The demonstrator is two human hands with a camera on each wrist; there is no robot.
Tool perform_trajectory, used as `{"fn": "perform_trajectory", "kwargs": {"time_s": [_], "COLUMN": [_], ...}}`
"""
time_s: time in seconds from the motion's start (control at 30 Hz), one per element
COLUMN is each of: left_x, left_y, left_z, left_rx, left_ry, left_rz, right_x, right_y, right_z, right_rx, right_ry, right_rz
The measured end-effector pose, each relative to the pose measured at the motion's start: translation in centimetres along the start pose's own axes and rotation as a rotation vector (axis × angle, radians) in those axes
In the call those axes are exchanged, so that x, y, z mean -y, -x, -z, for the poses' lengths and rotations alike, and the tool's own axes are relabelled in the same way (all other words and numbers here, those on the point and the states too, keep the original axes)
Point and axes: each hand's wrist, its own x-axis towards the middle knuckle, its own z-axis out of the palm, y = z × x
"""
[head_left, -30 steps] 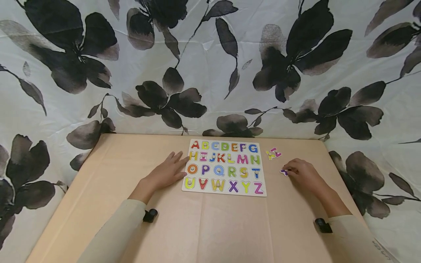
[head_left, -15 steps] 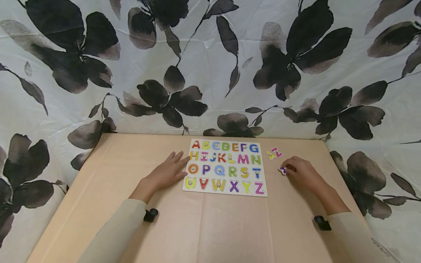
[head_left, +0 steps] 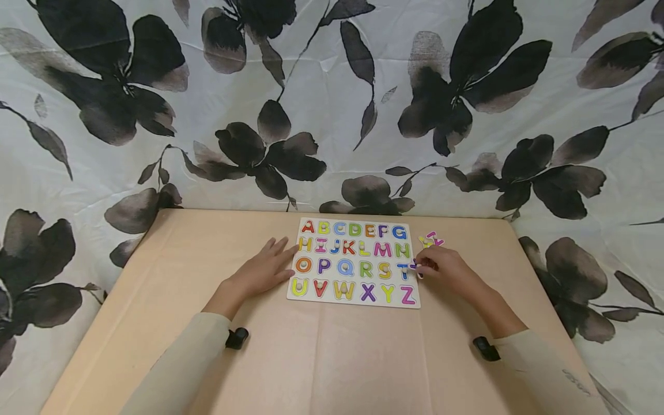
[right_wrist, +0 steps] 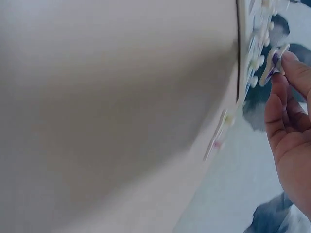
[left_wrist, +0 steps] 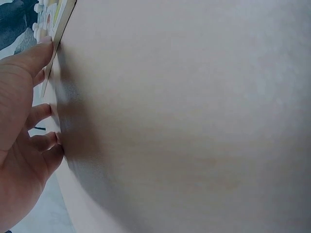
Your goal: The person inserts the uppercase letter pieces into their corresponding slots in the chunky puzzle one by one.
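Note:
My right hand pinches a purple letter puzzle piece with a white border between thumb and fingertips. It is held at the right edge of the white alphabet puzzle board, beside the blue T. In the right wrist view the piece is tilted and above the table. The fingers of my left hand lie extended at the board's left edge, with the thumb touching its rim. Colourful letters with small knobs fill the rows from A to Z.
Just right of the board, a yellow letter piece and a pink letter piece lie close together, partly behind my right hand. The tan table ends at a floral cloth hanging behind it.
My right hand has carried the purple letter piece left, from the tabletop to the board's right edge. My left hand stays at the board's left edge.

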Motion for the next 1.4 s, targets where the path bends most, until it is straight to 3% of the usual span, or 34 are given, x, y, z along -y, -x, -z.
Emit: {"fn": "perform_trajectory", "kwargs": {"time_s": [0.37, 0.6, 1.07, 1.4], "left_x": [-0.1, -0.1, -0.1, 0.1], "left_y": [0.2, -0.1, -0.2, 0.0], "left_z": [0.2, 0.2, 0.2, 0.1], "left_rx": [-0.019, -0.017, -0.016, -0.015], "left_ry": [0.004, 0.002, 0.015, 0.026], "left_rz": [-0.032, -0.022, -0.014, -0.013], "right_x": [4.5, 6.7, 8.7, 9.1], "right_y": [-1.7, -2.3, -2.3, -1.9], "right_z": [-2.4, -4.0, -6.4, -6.9], "right_rx": [0.099, 0.093, 0.140, 0.149], "right_ry": [-0.106, -0.101, -0.007, 0.047], "right_rz": [-0.006, 0.006, 0.071, 0.130]}}
